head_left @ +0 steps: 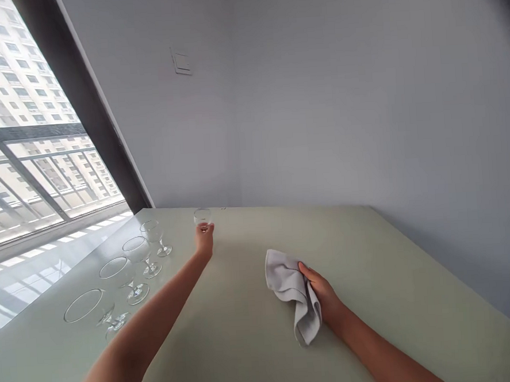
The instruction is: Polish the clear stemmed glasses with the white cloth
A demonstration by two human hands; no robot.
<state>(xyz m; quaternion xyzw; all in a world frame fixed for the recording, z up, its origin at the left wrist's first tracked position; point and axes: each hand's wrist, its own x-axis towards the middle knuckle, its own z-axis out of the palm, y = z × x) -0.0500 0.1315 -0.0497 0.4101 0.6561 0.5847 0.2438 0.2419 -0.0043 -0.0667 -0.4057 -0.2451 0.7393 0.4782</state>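
Note:
Stretched toward the far side of the table, my left hand [204, 238] is closed around the lower part of a clear stemmed glass [202, 215]. The bowl shows above my fingers, upright; the foot is hidden. A crumpled grey cloth [286, 278] hangs from my right hand [321, 290], gripped between thumb and fingers over the table's middle right. Several similar glasses stand in a row left of my left arm, among them a far glass [152, 232], a middle glass [136, 250] and a near glass [87, 308].
The pale green table [247, 341] reaches back to a grey wall [309, 95] with a white switch [181, 63]. At the left is a large window [25, 113] with a dark frame, and the row of glasses stands near that edge.

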